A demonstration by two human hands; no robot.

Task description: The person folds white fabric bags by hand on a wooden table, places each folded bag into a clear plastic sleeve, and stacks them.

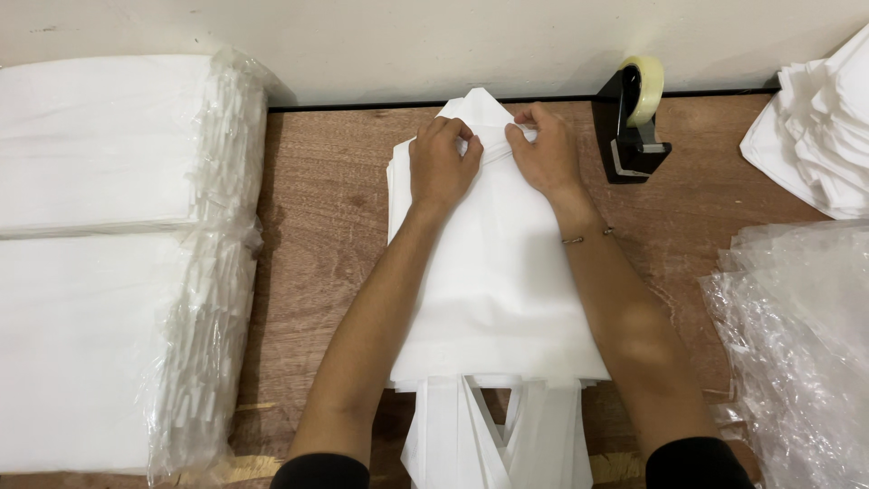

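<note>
Nearest to me, the white handle straps (493,435) of the fabric bags hang over the near edge of the wooden table (335,226), fanned out below the stack. White fabric bags (498,281) lie flat in a pile at the table's centre, between my forearms, their far end reaching almost to the wall.

My left hand (441,163) rests on the far end of the top bag, fingers curled down and pinching a fold of the cloth. My right hand (546,152) sits just beside it, fingers likewise bent and gripping the same folded edge; the two hands nearly meet at the fingertips. A thin bracelet (587,237) circles my right wrist.

To the right of that hand stands a black tape dispenser (626,127) with a roll of clear tape, close to the wall. Farther right lies a loose heap of white fabric pieces (819,136), and below it crumpled clear plastic film (801,344). On the left, two wrapped bundles of white fabric (100,263) occupy the table, well apart from the pile.
</note>
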